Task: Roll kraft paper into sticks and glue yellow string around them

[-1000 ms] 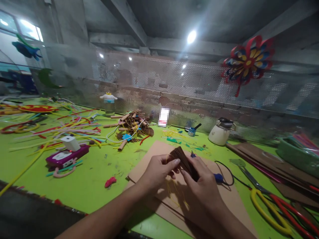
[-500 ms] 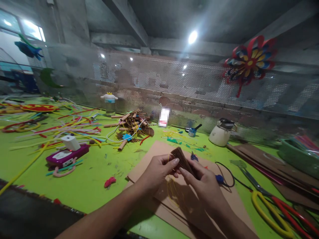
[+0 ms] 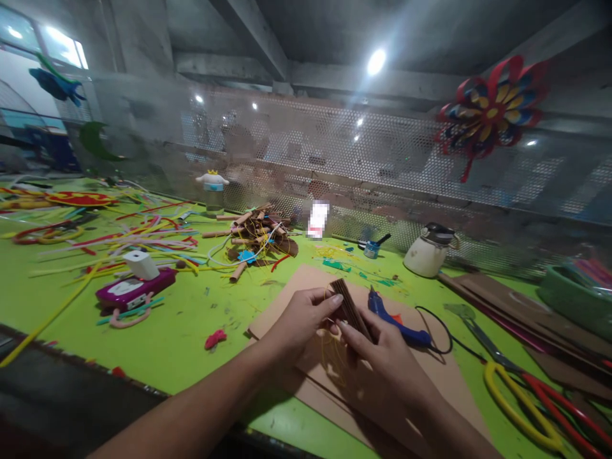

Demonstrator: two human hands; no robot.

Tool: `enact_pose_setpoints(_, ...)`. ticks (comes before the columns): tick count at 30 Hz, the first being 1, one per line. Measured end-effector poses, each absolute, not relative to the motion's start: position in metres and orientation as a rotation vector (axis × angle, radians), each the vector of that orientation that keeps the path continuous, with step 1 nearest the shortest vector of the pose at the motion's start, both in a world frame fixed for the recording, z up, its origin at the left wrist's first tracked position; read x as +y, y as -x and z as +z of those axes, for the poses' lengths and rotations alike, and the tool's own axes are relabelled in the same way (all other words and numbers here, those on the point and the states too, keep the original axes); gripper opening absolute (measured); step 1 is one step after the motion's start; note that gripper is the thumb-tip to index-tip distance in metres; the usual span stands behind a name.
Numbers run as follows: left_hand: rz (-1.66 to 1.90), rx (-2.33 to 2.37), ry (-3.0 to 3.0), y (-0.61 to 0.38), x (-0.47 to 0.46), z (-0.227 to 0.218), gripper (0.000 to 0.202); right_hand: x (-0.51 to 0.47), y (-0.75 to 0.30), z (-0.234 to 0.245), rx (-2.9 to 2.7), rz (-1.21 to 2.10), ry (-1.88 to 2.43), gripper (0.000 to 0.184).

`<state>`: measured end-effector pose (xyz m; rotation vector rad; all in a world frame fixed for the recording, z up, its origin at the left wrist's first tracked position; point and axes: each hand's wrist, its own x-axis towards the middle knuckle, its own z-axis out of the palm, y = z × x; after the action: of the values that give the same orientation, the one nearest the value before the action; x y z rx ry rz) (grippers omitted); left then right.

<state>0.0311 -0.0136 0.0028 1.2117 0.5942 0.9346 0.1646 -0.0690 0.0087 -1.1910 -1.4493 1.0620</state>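
Observation:
Between my hands is a ridged brown piece of corrugated cardboard (image 3: 352, 309), tilted up and to the left. My left hand (image 3: 306, 319) is closed at its left side, thumb and fingers pinched against it. From the fingers hangs a loose yellow thread (image 3: 329, 363). My right hand (image 3: 389, 350) wraps the cardboard's lower right side, its thumb near the left fingertips. Some fingertips are hidden behind the piece. Under both hands lie flat brown cardboard sheets (image 3: 299, 284). A blue glue gun (image 3: 396, 322) rests on them just beyond my right hand.
Large scissors (image 3: 502, 376) with yellow and red handles lie at right, near stacked cardboard (image 3: 507, 306) and a green basin (image 3: 578, 296). A white jug (image 3: 427, 252) stands at the back. Left are a purple power strip (image 3: 136, 287), cardboard rolls (image 3: 258, 233) and coloured strips (image 3: 148, 233).
My right hand has shifted slightly, and more of the glue gun shows beside it. The cardboard stays between both hands at nearly the same tilt. The view has turned a little to the left.

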Motion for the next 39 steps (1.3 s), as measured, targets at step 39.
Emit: enact_pose_setpoints(39, 0.560, 0.654, -1.189, -0.037, 0.013, 0.008, 0.036, -0.061, -0.162, -0.013, -1.420, 1.048, 1.085, 0.054)
